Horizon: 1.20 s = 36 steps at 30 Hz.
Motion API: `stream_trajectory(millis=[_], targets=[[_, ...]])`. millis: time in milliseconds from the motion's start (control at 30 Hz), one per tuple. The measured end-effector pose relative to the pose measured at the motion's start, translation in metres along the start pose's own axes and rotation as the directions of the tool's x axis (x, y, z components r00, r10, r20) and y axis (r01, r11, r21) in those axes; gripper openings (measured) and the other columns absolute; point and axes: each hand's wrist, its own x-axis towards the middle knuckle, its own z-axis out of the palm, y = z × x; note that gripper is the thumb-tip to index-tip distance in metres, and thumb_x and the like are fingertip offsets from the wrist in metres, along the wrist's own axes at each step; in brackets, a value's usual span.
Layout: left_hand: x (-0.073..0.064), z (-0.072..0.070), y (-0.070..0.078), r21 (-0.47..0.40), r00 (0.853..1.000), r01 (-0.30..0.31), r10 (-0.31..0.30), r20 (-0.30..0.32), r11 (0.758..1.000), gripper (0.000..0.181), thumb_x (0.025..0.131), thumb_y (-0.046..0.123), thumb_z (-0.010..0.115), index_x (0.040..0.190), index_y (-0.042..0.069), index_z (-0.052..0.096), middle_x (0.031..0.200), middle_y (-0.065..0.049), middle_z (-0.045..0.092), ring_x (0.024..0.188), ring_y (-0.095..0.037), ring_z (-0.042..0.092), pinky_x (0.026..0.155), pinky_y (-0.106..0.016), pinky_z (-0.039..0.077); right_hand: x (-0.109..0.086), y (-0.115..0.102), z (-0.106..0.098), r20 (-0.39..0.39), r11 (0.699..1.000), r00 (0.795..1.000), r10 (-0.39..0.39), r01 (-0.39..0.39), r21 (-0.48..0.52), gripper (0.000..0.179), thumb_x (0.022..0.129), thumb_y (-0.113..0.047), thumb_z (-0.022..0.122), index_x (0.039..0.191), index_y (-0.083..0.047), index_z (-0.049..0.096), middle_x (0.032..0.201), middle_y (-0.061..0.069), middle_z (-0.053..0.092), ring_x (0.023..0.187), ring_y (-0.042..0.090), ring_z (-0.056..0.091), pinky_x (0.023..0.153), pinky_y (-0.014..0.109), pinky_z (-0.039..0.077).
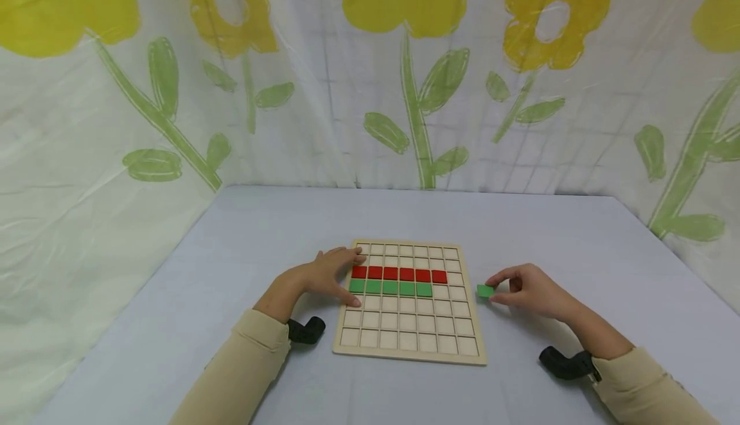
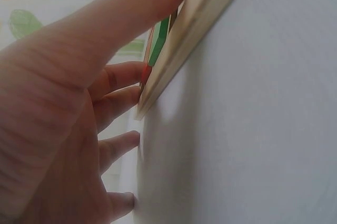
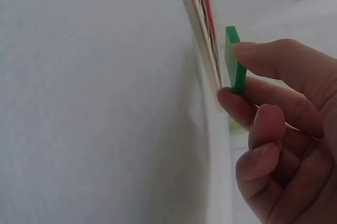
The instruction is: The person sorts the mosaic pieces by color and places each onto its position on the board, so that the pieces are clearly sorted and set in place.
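Note:
A square wooden grid board (image 1: 407, 357) lies on the table, holding a row of red tiles (image 1: 406, 275) and, just below it, a row of green tiles (image 1: 390, 287). My left hand (image 1: 327, 275) rests with spread fingers on the board's left edge; the left wrist view shows its thumb (image 2: 142, 8) over the frame. Off the right edge, my right hand (image 1: 534, 291) pinches a green tile (image 1: 484, 291) between thumb and fingers. In the right wrist view that green tile (image 3: 233, 61) is held on edge, its other fingers curled beneath.
White cloth covers the table (image 1: 277, 219). Behind it hangs a curtain (image 1: 324, 123) printed with yellow flowers. A black wrist mount (image 1: 308, 330) sits on the left wrist and another black mount (image 1: 566, 363) on the right.

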Motion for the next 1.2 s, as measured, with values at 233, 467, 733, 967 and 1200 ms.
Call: stream_trajectory(millis=[233, 467, 733, 967, 1200], targets=[[-0.001, -0.001, 0.000, 0.015, 1.000, 0.008, -0.008, 0.001, 1.000, 0.088, 0.070, 0.045, 0.078, 0.143, 0.017, 0.038, 0.156, -0.006, 0.020, 0.145, -0.029, 0.012, 0.115, -0.058, 0.004, 0.004, -0.007, -0.004, 0.016, 1.000, 1.000, 0.017, -0.017, -0.014, 0.027, 0.079, -0.019, 0.073, 0.101, -0.004, 0.070, 0.060, -0.003, 0.055, 0.046, 0.002, 0.037, 0.042, 0.019, 0.035], [-0.001, -0.001, 0.000, 0.006, 1.000, -0.003, 0.003, 0.001, 1.000, 0.088, 0.070, 0.046, 0.078, 0.142, 0.016, 0.038, 0.155, -0.007, 0.022, 0.144, -0.031, 0.013, 0.114, -0.060, 0.004, 0.011, -0.016, -0.006, 0.015, 0.998, 0.998, 0.061, -0.061, 0.028, 0.030, 0.078, -0.022, 0.074, 0.101, -0.003, 0.070, 0.083, 0.004, 0.066, 0.048, 0.004, 0.037, 0.043, 0.021, 0.035], [0.001, 0.001, -0.001, 0.007, 1.000, 0.014, -0.014, 0.000, 1.000, 0.088, 0.069, 0.046, 0.078, 0.142, 0.018, 0.038, 0.155, -0.004, 0.022, 0.145, -0.029, 0.013, 0.114, -0.059, 0.005, 0.019, -0.025, 0.002, 0.034, 0.997, 0.999, 0.029, -0.032, 0.065, 0.031, 0.078, -0.022, 0.075, 0.102, -0.003, 0.071, 0.062, 0.001, 0.055, 0.047, 0.003, 0.034, 0.043, 0.020, 0.032], [-0.002, 0.000, 0.001, 0.008, 1.000, 0.013, -0.013, -0.003, 1.000, 0.088, 0.069, 0.046, 0.079, 0.142, 0.019, 0.038, 0.156, -0.005, 0.021, 0.145, -0.030, 0.012, 0.115, -0.059, 0.005, 0.029, -0.029, 0.009, 0.040, 0.999, 0.999, 0.000, -0.001, 0.043, 0.027, 0.077, -0.020, 0.075, 0.099, -0.005, 0.072, 0.068, 0.001, 0.059, 0.049, 0.004, 0.033, 0.044, 0.019, 0.032], [-0.002, 0.000, 0.000, 0.001, 1.000, 0.007, -0.007, -0.002, 1.000, 0.088, 0.069, 0.046, 0.079, 0.142, 0.019, 0.038, 0.155, -0.006, 0.022, 0.144, -0.030, 0.013, 0.114, -0.060, 0.005, 0.038, -0.035, 0.017, 0.060, 0.999, 0.998, -0.004, 0.001, 0.050, 0.026, 0.077, -0.020, 0.075, 0.098, -0.004, 0.072, 0.074, 0.002, 0.063, 0.052, 0.005, 0.036, 0.046, 0.019, 0.033]])
